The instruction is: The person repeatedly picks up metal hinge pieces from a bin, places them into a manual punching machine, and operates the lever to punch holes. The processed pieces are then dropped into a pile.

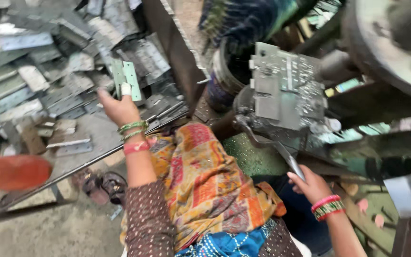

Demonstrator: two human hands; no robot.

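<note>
My left hand [118,107] is raised over a heap of flat metal hinge plates [39,62] and holds a grey-green hinge plate [126,78] upright between thumb and fingers; one finger is wrapped in white tape. My right hand [310,183] grips a thin metal lever [288,161] that comes down from the press machine [281,90]. A hinge plate [266,95] sits on the machine's die block. A patterned orange cloth [205,181] covers my lap between the two hands.
A metal tray edge [86,164] runs diagonally under the plate heap. A pair of sandals [102,185] lies on the dusty floor. An orange blurred shape [10,171] sits at the left edge. A large flywheel [391,38] fills the top right.
</note>
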